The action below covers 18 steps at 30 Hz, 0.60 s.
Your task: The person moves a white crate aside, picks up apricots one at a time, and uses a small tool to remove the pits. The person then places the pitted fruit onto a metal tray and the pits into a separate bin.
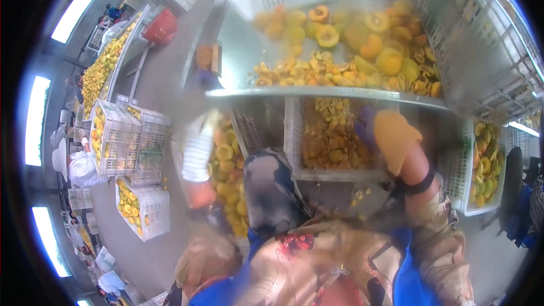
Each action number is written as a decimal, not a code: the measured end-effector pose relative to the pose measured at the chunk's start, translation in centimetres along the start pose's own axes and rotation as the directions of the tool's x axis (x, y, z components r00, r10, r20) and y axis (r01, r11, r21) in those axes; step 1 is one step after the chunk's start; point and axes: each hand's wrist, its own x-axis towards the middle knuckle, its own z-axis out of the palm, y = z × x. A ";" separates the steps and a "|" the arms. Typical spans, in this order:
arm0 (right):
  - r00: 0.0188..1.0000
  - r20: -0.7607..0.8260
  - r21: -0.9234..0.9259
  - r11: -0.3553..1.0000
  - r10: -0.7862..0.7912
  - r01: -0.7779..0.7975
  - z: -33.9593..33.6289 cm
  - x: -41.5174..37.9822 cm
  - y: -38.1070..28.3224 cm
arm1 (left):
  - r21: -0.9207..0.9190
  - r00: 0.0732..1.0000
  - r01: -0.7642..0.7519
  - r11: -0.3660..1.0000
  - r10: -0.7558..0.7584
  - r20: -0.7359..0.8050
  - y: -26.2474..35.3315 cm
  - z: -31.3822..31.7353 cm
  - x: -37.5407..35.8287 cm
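Observation:
My left hand (205, 81), in a dark purple glove below a white striped sleeve, is blurred at the left end of the metal table (238, 62). Just beyond it is a brown block-like object (208, 56). In a purple glove with an orange cuff, my right hand (367, 128) is low at the right side of a crate (292, 136) under the table edge, its fingers blurred. Wet yellow-brown fruit scraps (337, 141) fill that crate. Halved yellow fruit, like peaches (391, 59), and cut pieces (311, 72) lie on the table.
Crates of halved fruit stand by my left leg (226, 153) and at my right (484, 164). A tall white crate (481, 39) borders the table's right side. Further left are stacked crates (122, 141), a red tub (161, 27) and a person in a white hat (79, 161).

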 end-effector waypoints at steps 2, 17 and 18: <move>0.995 -0.103 0.067 0.998 -0.001 0.008 1.2 0.6 0.2 | 0.167 0.997 -0.068 0.984 0.074 -0.032 -0.3 -0.9 0.6; 0.973 -0.222 0.340 0.929 -0.069 0.143 2.7 4.0 -0.8 | 0.529 0.922 -0.384 0.757 0.285 0.262 10.0 20.0 18.5; 0.973 -0.222 0.341 0.929 -0.069 0.144 2.1 3.7 -0.9 | 0.329 0.931 -0.305 0.894 0.206 0.303 10.9 18.8 17.5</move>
